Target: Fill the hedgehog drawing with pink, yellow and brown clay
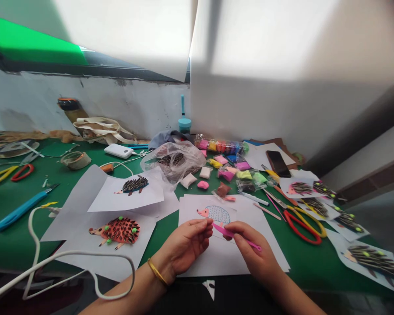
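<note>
My right hand grips a pink plastic clay-modelling tool, its flat blade pointing left toward my other hand. My left hand, with a gold bangle on the wrist, is closed, thumb and index finger pinched together at the blade's tip. Whatever sits in that pinch is too small to make out. Both hands hover over a white sheet with a hedgehog picture, which has a pink face and a blue-patterned body. My fingers cover the picture's lower part.
Hedgehog pictures, one an orange-red hedgehog, lie left and right. Colored clay packets and a plastic bag sit behind. Red-and-yellow scissors, a phone, a blue craft knife and a white cable surround the sheet.
</note>
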`<state>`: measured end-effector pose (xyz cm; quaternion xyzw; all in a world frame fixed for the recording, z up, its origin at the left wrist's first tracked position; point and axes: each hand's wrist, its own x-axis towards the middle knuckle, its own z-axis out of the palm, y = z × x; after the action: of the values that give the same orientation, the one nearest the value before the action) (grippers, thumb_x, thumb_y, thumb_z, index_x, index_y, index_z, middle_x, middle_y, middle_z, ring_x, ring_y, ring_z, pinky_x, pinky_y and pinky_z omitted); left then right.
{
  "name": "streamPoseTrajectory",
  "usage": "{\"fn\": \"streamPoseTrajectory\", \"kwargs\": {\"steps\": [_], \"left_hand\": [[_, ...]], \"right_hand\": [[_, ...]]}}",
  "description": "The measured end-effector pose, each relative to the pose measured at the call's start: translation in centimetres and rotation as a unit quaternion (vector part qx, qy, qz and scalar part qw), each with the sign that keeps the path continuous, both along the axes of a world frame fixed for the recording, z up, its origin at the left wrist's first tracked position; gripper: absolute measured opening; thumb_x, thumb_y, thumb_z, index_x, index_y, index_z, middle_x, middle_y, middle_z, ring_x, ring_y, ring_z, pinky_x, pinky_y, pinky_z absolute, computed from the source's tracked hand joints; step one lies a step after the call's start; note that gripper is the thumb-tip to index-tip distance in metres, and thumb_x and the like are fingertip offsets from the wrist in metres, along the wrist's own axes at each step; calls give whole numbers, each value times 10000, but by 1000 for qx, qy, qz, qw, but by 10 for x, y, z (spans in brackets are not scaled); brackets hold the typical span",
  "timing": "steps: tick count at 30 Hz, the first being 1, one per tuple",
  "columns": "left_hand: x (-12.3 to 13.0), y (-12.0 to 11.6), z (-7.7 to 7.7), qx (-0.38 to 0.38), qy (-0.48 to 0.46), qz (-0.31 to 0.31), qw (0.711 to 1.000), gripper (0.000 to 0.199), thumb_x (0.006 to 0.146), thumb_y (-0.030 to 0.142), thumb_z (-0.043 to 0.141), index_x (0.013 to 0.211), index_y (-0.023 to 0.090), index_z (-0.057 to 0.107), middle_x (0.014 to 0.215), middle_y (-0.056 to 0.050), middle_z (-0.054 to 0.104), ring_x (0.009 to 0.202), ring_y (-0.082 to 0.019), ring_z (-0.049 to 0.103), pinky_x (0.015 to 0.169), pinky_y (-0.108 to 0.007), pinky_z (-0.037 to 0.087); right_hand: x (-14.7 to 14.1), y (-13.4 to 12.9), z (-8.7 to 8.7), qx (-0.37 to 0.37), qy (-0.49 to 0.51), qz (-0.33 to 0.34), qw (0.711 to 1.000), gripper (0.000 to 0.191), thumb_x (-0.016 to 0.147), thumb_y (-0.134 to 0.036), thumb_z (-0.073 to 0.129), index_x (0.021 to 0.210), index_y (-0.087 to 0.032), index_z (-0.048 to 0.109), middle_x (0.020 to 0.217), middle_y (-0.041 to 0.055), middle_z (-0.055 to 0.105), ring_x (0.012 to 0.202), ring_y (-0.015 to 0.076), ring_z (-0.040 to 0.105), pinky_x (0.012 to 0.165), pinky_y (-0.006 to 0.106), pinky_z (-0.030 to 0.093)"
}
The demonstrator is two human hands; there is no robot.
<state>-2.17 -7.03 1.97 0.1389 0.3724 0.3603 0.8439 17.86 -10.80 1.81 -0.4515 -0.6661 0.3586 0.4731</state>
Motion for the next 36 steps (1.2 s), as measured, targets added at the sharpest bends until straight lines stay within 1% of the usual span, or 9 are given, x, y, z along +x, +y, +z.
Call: {"fn": "streamPoseTrajectory", "kwargs": {"steps": [6,14,18,21,25,29,31,33,36], "left_hand": [[3,-2,1,2,21,1,1000,241,670,200,867,811,136,682,732,-10,637,660,-76,604,598,-167,456],[7,-5,-2,3,29,-9,1000,302,621,221,898,824,127,697,757,-18,640,690,-86,600,604,-177,442],[7,-6,-3,12,19,-15,1000,298,647,237,886,854,116,709,757,-17,635,691,-82,592,602,-178,425],[8,-7,-1,15,12,-15,1000,301,653,247,882,860,112,711,765,-17,637,694,-82,589,604,-182,418],[10,-8,2,9,7,-17,1000,289,663,244,876,860,105,716,784,-24,640,705,-82,588,600,-177,415],[12,-9,2,2,-5,-10,1000,247,712,237,842,886,104,726,816,-36,651,720,-85,598,612,-176,439],[12,-9,1,-6,-15,-7,1000,211,754,238,809,900,109,726,824,-38,655,727,-87,604,617,-175,449],[13,-8,0,-13,-27,-6,1000,183,799,235,768,924,108,725,832,-43,658,741,-92,613,621,-175,456],[13,-7,0,-23,-34,-4,999,181,866,231,688,978,92,721,858,-62,667,765,-104,626,635,-181,469]], "right_hand": [[-1,-1,1,36,2,19,999,190,966,-256,480,1031,-237,658,939,46,667,889,183,641,803,309,540],[-2,-2,3,41,-11,14,999,128,946,-232,509,945,-234,637,907,38,649,869,187,622,785,302,520],[-2,-3,2,38,-8,14,999,119,947,-235,512,883,-227,612,860,32,629,809,179,604,730,291,507],[-1,-3,0,33,-6,20,999,131,960,-235,498,894,-228,610,875,33,626,826,179,601,745,294,501],[-1,-3,-5,43,-1,21,999,159,975,-227,479,1010,-247,633,949,37,640,905,185,615,812,308,506],[-2,-5,-7,16,-6,-15,1000,205,969,-245,507,1149,-275,600,1040,34,661,925,186,643,822,305,522],[-1,-6,-5,7,-12,-26,1000,173,961,-252,522,1111,-270,606,1012,28,667,913,184,647,814,294,522],[0,-7,-2,8,-17,-19,1000,120,958,-250,517,1024,-253,618,941,23,664,880,180,642,788,284,517],[3,-7,1,11,-19,-8,1000,119,956,-232,493,948,-237,612,859,14,643,814,168,624,739,271,503]]}}
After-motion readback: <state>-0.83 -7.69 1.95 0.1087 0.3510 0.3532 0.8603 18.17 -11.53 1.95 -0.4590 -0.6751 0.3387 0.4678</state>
